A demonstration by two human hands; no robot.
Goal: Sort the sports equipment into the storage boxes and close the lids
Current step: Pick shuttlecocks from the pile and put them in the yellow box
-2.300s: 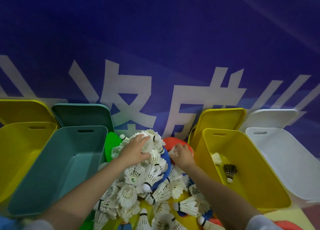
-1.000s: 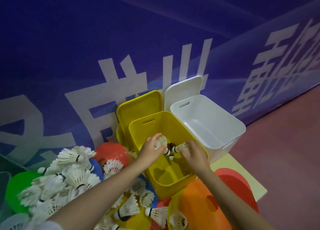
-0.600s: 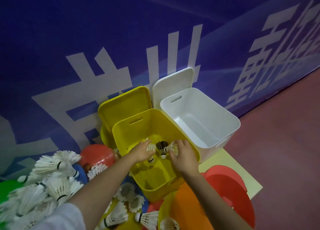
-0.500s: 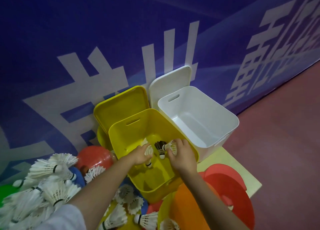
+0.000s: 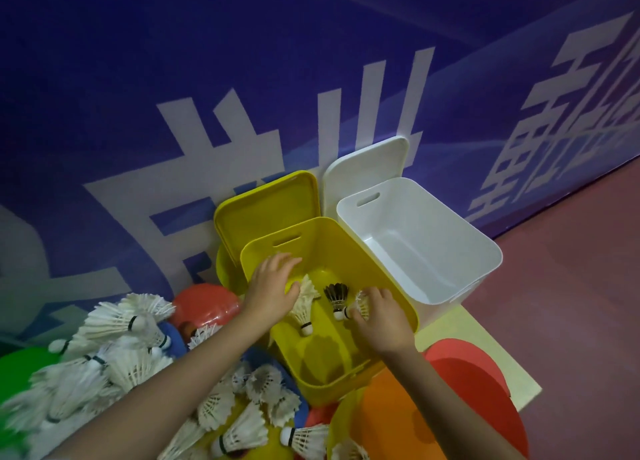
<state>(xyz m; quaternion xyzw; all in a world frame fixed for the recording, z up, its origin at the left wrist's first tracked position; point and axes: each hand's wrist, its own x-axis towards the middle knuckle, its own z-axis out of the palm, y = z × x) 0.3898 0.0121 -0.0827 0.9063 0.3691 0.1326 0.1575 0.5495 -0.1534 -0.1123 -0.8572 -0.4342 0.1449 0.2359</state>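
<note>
Both my hands are inside the yellow box (image 5: 377, 262). My left hand (image 5: 273, 286) hangs open, its white shuttlecock (image 5: 304, 307) just beside it, cork toward me. My right hand (image 5: 381, 316) pinches another shuttlecock (image 5: 362, 303), nearer the box's right wall.

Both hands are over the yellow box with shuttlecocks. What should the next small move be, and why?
Probably open the right hand to drop its white shuttlecock into the yellow box. The left hand already looks spread and empty, a white shuttlecock lying below it.
</note>
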